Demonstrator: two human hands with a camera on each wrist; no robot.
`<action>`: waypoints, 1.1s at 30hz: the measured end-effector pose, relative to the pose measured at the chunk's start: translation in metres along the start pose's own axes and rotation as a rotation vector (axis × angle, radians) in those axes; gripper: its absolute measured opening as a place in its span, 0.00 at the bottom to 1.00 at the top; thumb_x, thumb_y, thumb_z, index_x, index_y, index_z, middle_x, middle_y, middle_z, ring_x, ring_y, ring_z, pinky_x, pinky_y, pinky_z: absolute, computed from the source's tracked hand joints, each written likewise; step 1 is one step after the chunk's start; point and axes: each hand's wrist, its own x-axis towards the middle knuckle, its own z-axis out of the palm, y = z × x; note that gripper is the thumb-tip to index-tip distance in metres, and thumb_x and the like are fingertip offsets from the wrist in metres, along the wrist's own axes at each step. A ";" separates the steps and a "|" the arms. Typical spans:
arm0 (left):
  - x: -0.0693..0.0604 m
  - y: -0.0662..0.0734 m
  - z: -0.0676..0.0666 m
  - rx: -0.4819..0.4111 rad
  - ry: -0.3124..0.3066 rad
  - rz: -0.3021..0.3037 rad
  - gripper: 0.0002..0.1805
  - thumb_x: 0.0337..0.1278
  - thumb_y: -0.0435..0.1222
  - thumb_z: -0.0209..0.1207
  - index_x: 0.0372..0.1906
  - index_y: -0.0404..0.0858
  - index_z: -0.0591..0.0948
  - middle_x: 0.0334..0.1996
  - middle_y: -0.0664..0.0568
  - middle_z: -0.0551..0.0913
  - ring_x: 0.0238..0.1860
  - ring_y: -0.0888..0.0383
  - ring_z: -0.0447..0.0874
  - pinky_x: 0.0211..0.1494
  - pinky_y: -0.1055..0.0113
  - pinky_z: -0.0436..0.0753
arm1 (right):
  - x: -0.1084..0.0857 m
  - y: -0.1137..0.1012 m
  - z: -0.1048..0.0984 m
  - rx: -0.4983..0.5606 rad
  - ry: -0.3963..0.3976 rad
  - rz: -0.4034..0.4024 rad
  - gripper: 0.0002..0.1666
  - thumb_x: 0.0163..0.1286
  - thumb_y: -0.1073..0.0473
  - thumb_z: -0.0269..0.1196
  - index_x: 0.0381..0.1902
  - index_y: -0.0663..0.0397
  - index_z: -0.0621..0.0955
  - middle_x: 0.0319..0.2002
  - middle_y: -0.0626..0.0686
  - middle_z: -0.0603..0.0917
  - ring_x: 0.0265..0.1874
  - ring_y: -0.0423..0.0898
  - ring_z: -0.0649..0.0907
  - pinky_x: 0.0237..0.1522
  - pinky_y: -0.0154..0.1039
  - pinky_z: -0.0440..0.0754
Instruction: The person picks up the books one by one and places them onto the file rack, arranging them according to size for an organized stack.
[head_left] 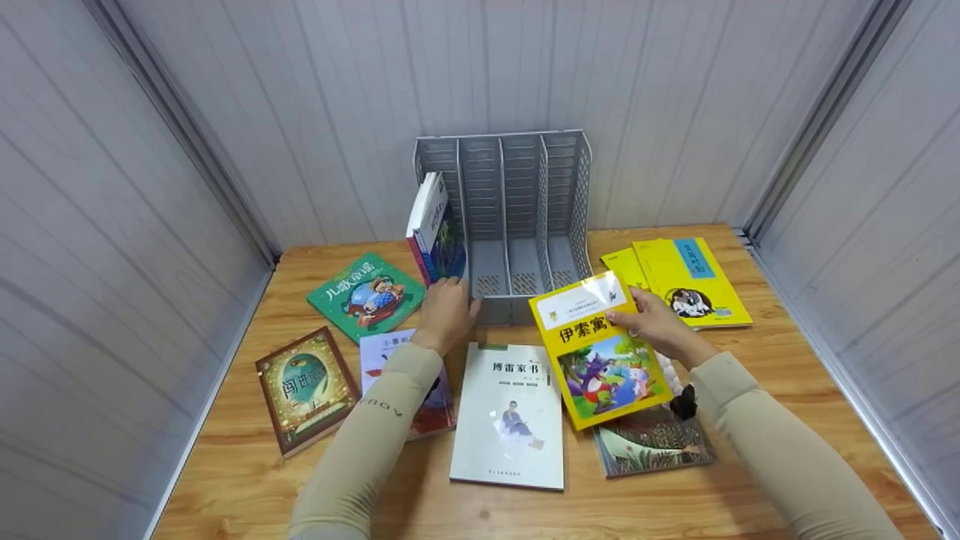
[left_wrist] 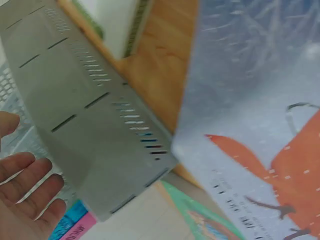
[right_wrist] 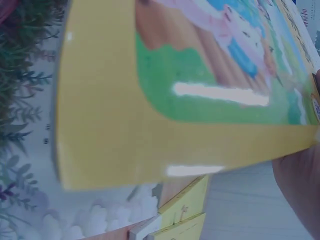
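A yellow storybook [head_left: 600, 349] with a cartoon fox-like animal on its cover is gripped at its right edge by my right hand [head_left: 667, 326]. It is raised and tilted over the books on the table, and fills much of the right wrist view [right_wrist: 110, 150]. My left hand [head_left: 448, 311] is at the front left corner of the grey file rack [head_left: 502, 309]. In the left wrist view its fingers [left_wrist: 37, 187] are spread and hold nothing; whether they touch the rack is unclear. Several upright books [head_left: 431, 225] stand in the rack's leftmost slot.
A green book [head_left: 364, 300], a brown book [head_left: 307, 390] and a purple book [head_left: 431, 424] lie at left. Front centre is a white book [head_left: 506, 427]. A dark illustrated book [head_left: 652, 442] lies under the raised one; yellow books [head_left: 694, 281] lie at back right. Walls enclose the table.
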 end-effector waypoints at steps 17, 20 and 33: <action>0.002 0.036 -0.039 -0.609 -0.080 -0.104 0.30 0.85 0.57 0.51 0.69 0.39 0.82 0.61 0.45 0.88 0.59 0.48 0.88 0.68 0.50 0.87 | 0.014 -0.049 0.015 -0.012 0.075 -0.052 0.34 0.82 0.53 0.66 0.79 0.55 0.69 0.61 0.62 0.88 0.49 0.50 0.93 0.51 0.46 0.93; 0.002 0.040 -0.045 -0.725 -0.128 -0.109 0.31 0.82 0.58 0.55 0.70 0.39 0.81 0.61 0.46 0.88 0.60 0.49 0.86 0.69 0.50 0.86 | 0.016 -0.056 0.020 -0.001 0.070 -0.070 0.34 0.82 0.54 0.66 0.79 0.55 0.69 0.62 0.62 0.88 0.49 0.50 0.93 0.51 0.46 0.93; 0.004 0.045 -0.060 -1.216 -0.256 -0.103 0.25 0.75 0.44 0.68 0.68 0.38 0.80 0.59 0.43 0.89 0.52 0.45 0.94 0.58 0.52 0.92 | 0.021 -0.077 0.043 0.014 0.028 -0.159 0.30 0.83 0.60 0.64 0.76 0.60 0.70 0.57 0.59 0.89 0.48 0.49 0.92 0.51 0.44 0.92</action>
